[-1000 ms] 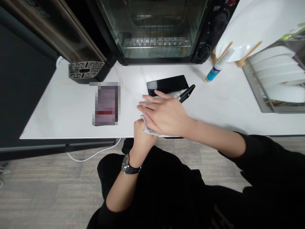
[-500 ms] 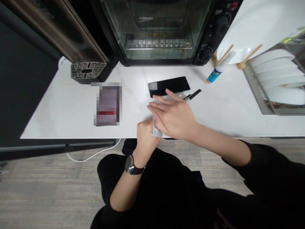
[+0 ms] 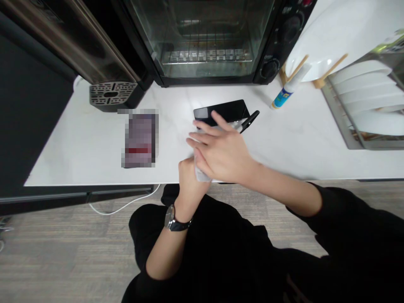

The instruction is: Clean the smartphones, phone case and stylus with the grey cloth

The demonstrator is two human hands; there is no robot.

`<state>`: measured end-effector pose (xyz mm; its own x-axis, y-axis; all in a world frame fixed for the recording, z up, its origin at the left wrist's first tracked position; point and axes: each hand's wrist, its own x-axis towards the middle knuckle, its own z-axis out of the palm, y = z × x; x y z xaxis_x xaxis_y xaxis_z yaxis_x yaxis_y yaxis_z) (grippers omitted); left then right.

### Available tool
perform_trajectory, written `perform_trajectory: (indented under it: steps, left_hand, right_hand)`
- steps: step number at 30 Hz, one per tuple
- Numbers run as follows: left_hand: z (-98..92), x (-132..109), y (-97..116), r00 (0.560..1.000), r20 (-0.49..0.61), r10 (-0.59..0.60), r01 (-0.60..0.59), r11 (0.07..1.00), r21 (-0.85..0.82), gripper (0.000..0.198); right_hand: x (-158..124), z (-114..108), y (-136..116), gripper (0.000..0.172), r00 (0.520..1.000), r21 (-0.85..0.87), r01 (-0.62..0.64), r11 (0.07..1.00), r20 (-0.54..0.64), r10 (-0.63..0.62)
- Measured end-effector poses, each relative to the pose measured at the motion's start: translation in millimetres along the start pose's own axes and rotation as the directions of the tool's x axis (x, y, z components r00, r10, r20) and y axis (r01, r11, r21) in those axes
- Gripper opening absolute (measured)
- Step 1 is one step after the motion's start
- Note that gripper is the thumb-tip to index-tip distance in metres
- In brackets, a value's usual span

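The left hand (image 3: pixel 190 176) is bent at the front edge of the white counter (image 3: pixel 293 155), and the right hand (image 3: pixel 222 155) lies over part of it. A thin white sheet (image 3: pixel 202 175), maybe a tissue, is between the two hands, right by that edge. The right fingers are long and spread apart. The left fingers are tucked out of sight, so I can't tell if they are spread, pressed together or pinching the sheet. The sheet looks soft, so it could rip or bunch up if the hands rub it too hard, and it could slip off the edge if they let it go. A black phone-like slab (image 3: pixel 229 109) lies just past the right fingers, and a dark pen-like stick (image 3: pixel 250 121) is close beside it. A big swing of the right hand could bump the stick and make it roll, or push the slab away. Some right fingertips cover part of the slab, but I can't tell if they touch it. The right hand hides one end of the stick and much of the sheet. The purple packet (image 3: pixel 140 134) is all blurry squares, and the oven (image 3: pixel 208 82) is cut off at the top.
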<state>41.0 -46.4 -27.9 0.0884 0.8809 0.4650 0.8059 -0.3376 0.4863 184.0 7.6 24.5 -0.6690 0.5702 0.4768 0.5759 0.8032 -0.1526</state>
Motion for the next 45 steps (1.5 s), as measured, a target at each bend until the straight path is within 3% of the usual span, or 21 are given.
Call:
perform_trajectory:
  steps: [3, 8, 10, 13, 15, 17, 20, 22, 24, 27, 29, 31, 36, 38, 40, 43, 45]
  left_hand:
    - [-1.2, -0.4, -3.5, 1.000, 0.028, 0.005, -0.004, 1.000, -0.022, 0.022]
    - [-3.1, 2.6, 9.1, 1.000, 0.015, 0.000, 0.001, 0.997, -0.074, 0.021]
    - [-1.9, 2.3, 12.8, 1.000, -0.003, 0.004, -0.004, 0.995, -0.096, 0.023]
    - [0.9, -0.7, 10.4, 0.999, -0.039, 0.023, -0.027, 0.996, -0.084, 0.020]
    - [1.8, -3.1, 5.5, 0.998, -0.056, 0.033, -0.038, 0.995, -0.094, 0.023]
    - [1.0, -4.6, 1.9, 0.998, -0.057, 0.042, -0.048, 0.993, -0.110, 0.026]
    - [-1.7, -4.3, 2.7, 0.998, -0.029, 0.048, -0.050, 0.995, -0.086, 0.020]
    - [-3.1, -3.2, 6.2, 0.999, -0.004, 0.042, -0.042, 0.996, -0.085, 0.019]
    - [-3.6, -2.6, 8.8, 0.999, 0.009, 0.033, -0.032, 0.995, -0.094, 0.027]
    - [-3.5, -2.8, 6.9, 0.999, -0.014, 0.045, -0.046, 0.996, -0.075, 0.020]
    - [-3.8, -3.0, 2.9, 0.998, -0.025, 0.064, -0.066, 0.996, -0.061, 0.024]
    - [-4.7, -2.1, 0.1, 0.997, -0.020, 0.073, -0.074, 0.996, -0.059, 0.030]
    - [-7.3, 2.2, 6.7, 1.000, 0.009, 0.013, -0.012, 0.997, -0.081, 0.028]
    - [-6.7, 2.0, 10.0, 1.000, 0.000, 0.003, -0.003, 0.996, -0.089, 0.026]
    - [-4.8, 0.1, 9.7, 0.999, -0.030, 0.025, -0.026, 0.998, -0.060, 0.023]
    - [-1.5, -3.7, 4.0, 0.997, -0.049, 0.061, -0.062, 0.998, -0.032, 0.026]
    - [-0.6, -5.0, 0.9, 0.997, -0.038, 0.073, -0.074, 0.997, -0.037, 0.030]
  right_hand:
    - [4.9, 4.4, -4.5, 0.038, 0.999, 0.041, 0.026, 0.999, 0.032, -0.027]
    - [-5.8, -11.1, 71.4, 0.041, 0.987, 0.062, -0.155, 0.986, -0.020, 0.157]
    - [-8.6, -17.4, 79.8, 0.042, 0.974, 0.035, -0.219, 0.975, -0.053, 0.221]
    - [-7.9, -16.8, 44.2, 0.040, 0.984, -0.010, -0.173, 0.985, -0.052, 0.172]
    - [-5.2, -12.7, 12.0, 0.040, 0.998, -0.005, -0.062, 0.998, 0.031, 0.062]
    - [-3.1, -10.7, -1.2, 0.040, 0.997, -0.001, 0.011, 1.000, 0.076, -0.011]
    - [-4.9, -13.3, 29.3, 0.042, 0.996, -0.009, -0.020, 1.000, 0.083, 0.020]
    - [-7.3, -16.4, 62.1, 0.045, 0.991, 0.005, -0.133, 0.991, 0.024, 0.133]
    - [-8.9, -18.3, 77.7, 0.045, 0.976, 0.012, -0.214, 0.977, -0.035, 0.215]
    - [-8.1, -17.1, 51.2, 0.039, 0.987, -0.015, -0.157, 0.988, -0.027, 0.156]
    - [-4.6, -15.1, 22.1, 0.038, 0.997, 0.002, -0.026, 1.000, 0.078, 0.026]
    - [-0.1, -13.8, 10.9, 0.038, 0.991, 0.030, 0.022, 0.999, 0.131, -0.026]
    - [4.1, -15.1, 67.3, 0.043, 0.990, -0.011, -0.125, 0.992, 0.066, 0.126]
    - [2.8, -17.0, 75.6, 0.044, 0.988, -0.055, -0.149, 0.987, 0.037, 0.151]
    - [0.4, -18.5, 58.5, 0.042, 0.994, -0.096, -0.101, 0.990, 0.041, 0.106]
    - [-2.5, -19.0, 15.8, 0.042, 0.991, -0.110, 0.071, 0.991, 0.118, -0.058]
    - [-3.6, -18.9, 5.9, 0.041, 0.981, -0.090, 0.127, 0.988, 0.157, -0.112]
